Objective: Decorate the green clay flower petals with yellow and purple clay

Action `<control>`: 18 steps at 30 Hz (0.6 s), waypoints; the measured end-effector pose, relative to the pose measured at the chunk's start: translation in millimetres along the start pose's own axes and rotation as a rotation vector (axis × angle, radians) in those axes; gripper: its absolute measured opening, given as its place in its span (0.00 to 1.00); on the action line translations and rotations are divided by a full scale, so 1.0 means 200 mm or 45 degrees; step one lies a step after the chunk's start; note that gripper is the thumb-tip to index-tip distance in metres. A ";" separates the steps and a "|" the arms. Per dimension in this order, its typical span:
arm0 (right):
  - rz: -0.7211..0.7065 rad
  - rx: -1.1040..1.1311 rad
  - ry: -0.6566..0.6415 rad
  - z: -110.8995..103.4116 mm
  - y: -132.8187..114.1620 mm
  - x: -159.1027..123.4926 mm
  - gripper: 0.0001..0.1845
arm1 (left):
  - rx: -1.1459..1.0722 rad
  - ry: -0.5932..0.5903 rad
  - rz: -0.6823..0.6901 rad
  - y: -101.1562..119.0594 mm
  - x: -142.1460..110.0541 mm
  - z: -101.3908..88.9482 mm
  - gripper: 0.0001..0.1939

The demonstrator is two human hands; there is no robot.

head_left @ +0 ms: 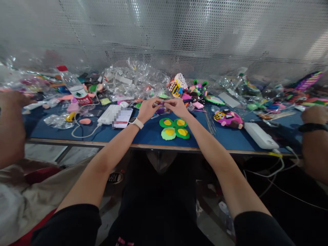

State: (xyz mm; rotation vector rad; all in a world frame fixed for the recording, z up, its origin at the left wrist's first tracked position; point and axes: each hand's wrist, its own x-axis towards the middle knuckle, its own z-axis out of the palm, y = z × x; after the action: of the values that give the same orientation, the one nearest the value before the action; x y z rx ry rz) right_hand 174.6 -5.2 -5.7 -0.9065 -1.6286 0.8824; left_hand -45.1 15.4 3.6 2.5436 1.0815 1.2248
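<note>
Black short sleeves (68, 223) lie nearest the camera, forearms extended over a blue tabletop (146, 136). Left hand (148, 109) and right hand (178, 107) meet above it, fingertips of each closed on a small purple piece (162, 103) between them; its exact shape is too small to tell. Four flat, rounded green pieces with yellow centres (168, 133) lie grouped just nearer the camera, one paler green. A white rectangular device (109, 115) lies left; a pink figure with yellow-and-black striped parts (229, 119) lies right.
</note>
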 end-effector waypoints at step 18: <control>-0.025 -0.149 0.409 -0.15 0.09 0.06 0.31 | 0.029 -0.202 0.039 0.03 -0.01 -0.01 0.17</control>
State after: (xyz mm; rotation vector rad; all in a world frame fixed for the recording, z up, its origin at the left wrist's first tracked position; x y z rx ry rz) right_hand 204.8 17.3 -10.4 -1.0528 -1.4174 0.5963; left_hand -44.6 9.4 5.8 2.6313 1.0312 1.0017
